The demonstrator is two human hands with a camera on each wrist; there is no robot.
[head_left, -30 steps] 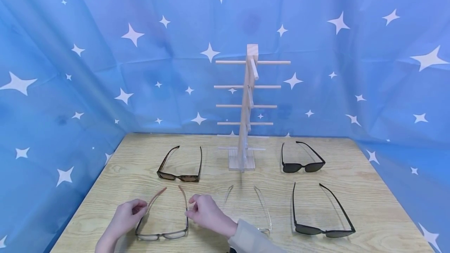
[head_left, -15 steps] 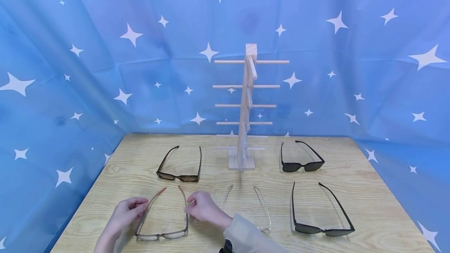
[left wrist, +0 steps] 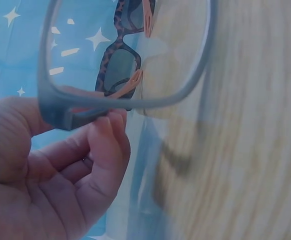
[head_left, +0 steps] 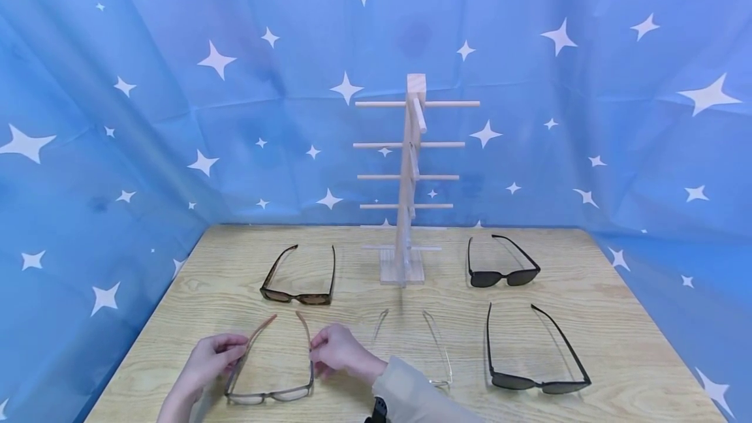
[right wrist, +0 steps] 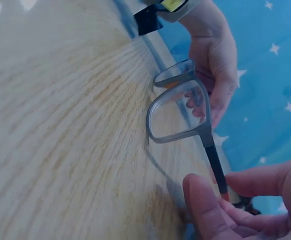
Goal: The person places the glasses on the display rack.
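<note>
Grey-framed eyeglasses [head_left: 269, 395] with orange-brown temple tips stand front left on the wooden table, temples unfolded and pointing away. My left hand [head_left: 208, 361] pinches the left temple between thumb and fingers; the left wrist view shows the fingertips under that temple [left wrist: 88, 118] near the hinge. On the other side my right hand [head_left: 341, 352] holds the right temple, its thumb and fingers on either side of it in the right wrist view, where the lens rims [right wrist: 178, 112] stand upright close to the table.
Tortoiseshell sunglasses [head_left: 296, 297] lie behind. Thin clear-framed glasses [head_left: 448, 367] are right of my right hand, partly behind its sleeve. Two black sunglasses [head_left: 505, 278] [head_left: 540, 385] lie at the right. A wooden rack [head_left: 405, 181] with crossbars stands at the back.
My right hand's fingers have closed in on the right temple, and the left hand's fingers have drawn together at the left one. The eyeglasses have stayed in nearly the same place.
</note>
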